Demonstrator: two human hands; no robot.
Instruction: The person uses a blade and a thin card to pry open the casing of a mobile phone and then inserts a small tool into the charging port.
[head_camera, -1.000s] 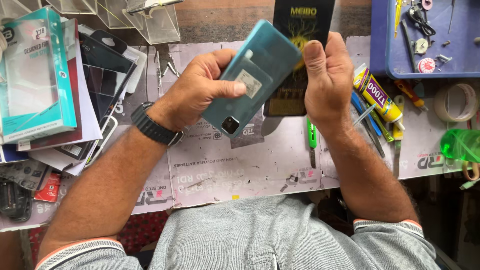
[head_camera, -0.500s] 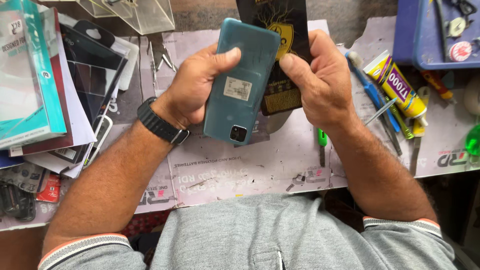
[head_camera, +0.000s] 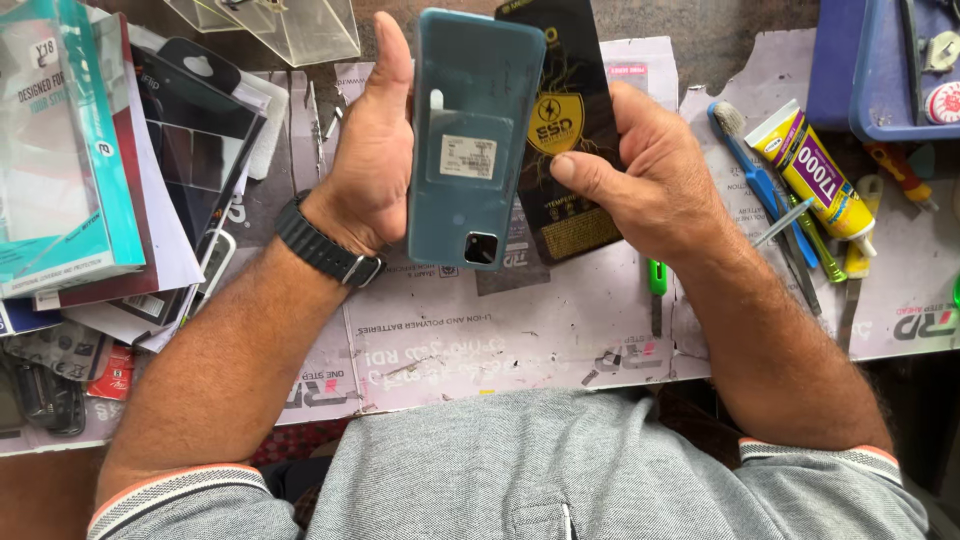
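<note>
- While the left hand cups the teal phone along its left edge, thumb stretched up beside it and the other fingers hidden behind the body, the phone is held upright above the workbench, back facing the camera.
- The phone's back is a flat blue-green with rounded corners; a small white sticker sits near its middle inside a faint paler rectangle, and a dark square camera block sits at the lower right corner (so the phone is upside down in this view).
- The right hand pinches a black packet with a yellow shield emblem, thumb pressed across its front and fingers curled behind; the packet's left edge is tucked behind the phone's right side.
- A black wristwatch circles the left wrist.
- To the right on the bench lie a yellow glue tube, a blue brush just beside it, and a green-handled knife under the right forearm.
- At the left edge sits a pile of boxed screen protectors; a blue tray holds the upper right corner.
</note>
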